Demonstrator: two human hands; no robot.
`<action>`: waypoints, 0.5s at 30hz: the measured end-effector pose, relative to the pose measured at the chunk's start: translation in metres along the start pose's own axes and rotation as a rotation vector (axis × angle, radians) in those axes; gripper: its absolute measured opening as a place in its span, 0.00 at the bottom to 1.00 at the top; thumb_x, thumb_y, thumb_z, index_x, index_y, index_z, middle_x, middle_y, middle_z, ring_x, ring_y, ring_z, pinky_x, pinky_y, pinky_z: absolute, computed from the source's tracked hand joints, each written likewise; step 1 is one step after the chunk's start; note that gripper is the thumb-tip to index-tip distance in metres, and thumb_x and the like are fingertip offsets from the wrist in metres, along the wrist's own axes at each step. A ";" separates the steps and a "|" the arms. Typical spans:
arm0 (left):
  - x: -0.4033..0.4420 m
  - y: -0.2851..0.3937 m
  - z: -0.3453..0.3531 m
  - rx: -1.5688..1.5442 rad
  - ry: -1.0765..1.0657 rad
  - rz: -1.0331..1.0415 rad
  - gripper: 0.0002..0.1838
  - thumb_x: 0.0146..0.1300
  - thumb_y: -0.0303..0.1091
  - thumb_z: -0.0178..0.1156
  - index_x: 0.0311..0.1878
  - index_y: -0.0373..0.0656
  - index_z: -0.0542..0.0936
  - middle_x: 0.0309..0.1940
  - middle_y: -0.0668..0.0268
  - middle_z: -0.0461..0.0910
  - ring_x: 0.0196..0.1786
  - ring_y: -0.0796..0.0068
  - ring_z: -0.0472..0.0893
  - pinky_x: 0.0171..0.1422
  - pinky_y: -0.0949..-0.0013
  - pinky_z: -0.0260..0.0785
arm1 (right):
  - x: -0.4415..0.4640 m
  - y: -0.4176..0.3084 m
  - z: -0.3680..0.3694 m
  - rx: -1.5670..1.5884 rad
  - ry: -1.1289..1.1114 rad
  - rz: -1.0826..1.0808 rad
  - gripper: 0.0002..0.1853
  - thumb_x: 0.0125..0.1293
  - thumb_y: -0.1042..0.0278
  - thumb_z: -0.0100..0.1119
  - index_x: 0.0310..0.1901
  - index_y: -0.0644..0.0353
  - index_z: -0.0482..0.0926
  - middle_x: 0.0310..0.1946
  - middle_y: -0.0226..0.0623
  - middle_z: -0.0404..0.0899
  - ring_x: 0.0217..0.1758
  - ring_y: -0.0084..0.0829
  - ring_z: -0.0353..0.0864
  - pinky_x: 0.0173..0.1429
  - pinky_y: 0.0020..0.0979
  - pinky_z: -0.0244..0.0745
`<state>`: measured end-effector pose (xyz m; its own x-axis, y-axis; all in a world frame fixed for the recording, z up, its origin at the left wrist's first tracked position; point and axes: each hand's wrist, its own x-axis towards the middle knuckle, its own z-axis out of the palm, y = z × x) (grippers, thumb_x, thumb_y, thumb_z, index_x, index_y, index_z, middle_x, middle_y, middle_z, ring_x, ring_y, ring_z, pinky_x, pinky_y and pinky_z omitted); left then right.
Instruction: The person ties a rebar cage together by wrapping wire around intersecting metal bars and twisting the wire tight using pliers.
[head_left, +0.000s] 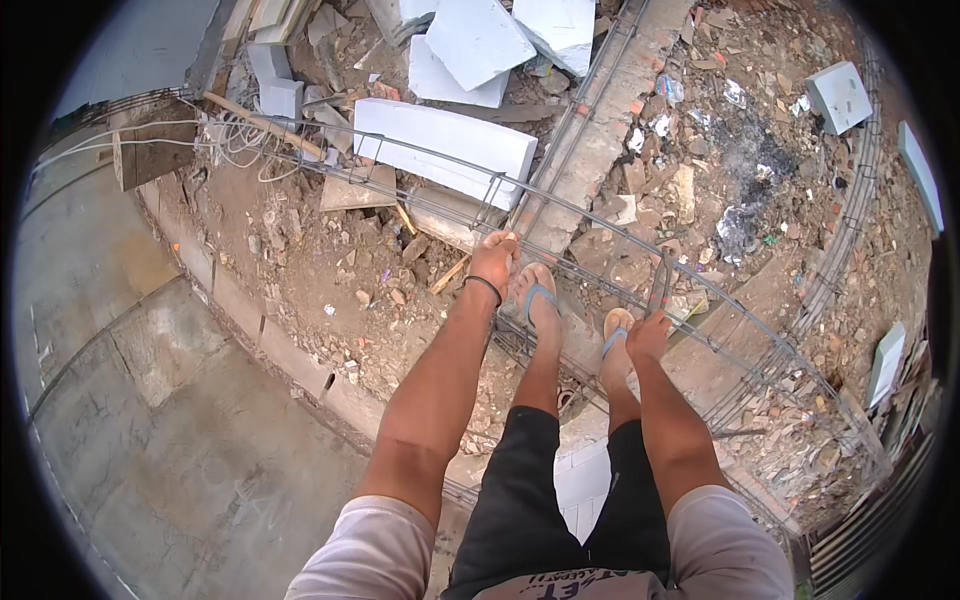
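A long cage of thin steel rebar (pixel 590 215) with stirrups (pixel 489 192) runs slantwise in front of me. My left hand (pixel 494 260) is closed around a bar of the cage near the middle. In my right hand (pixel 649 336) is a slim dark metal tool that looks like pincers (pixel 662 281), its upper end against the bars of the cage. The jaws are too small to make out. Both my feet, in blue-strapped flip-flops (pixel 541 291), stand just below the cage.
White blocks (pixel 445 150) lie beyond the cage. A concrete beam (pixel 600 130) with rebar runs away from me. Rubble (pixel 330 260) covers the ground, with a smoking ash patch (pixel 750 190) at right. Bundled rebar (pixel 835 250) curves along the right; loose wire (pixel 240 140) lies at left.
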<state>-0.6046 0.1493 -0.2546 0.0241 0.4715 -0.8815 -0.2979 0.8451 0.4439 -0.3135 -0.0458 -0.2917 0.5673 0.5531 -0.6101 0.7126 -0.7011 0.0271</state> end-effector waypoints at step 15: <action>0.197 0.071 -0.101 0.676 -0.296 -0.002 0.08 0.68 0.25 0.54 0.48 0.37 0.78 0.24 0.70 0.69 0.20 0.78 0.67 0.21 0.71 0.59 | 0.085 -0.258 -0.057 0.502 0.098 -0.672 0.15 0.72 0.64 0.53 0.52 0.67 0.77 0.48 0.56 0.77 0.50 0.57 0.77 0.56 0.49 0.72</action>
<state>-0.7175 0.2766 -0.4135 0.3087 0.4374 -0.8446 0.3534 0.7717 0.5288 -0.4259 0.2077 -0.3053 0.1386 0.9443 -0.2986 0.6566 -0.3133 -0.6860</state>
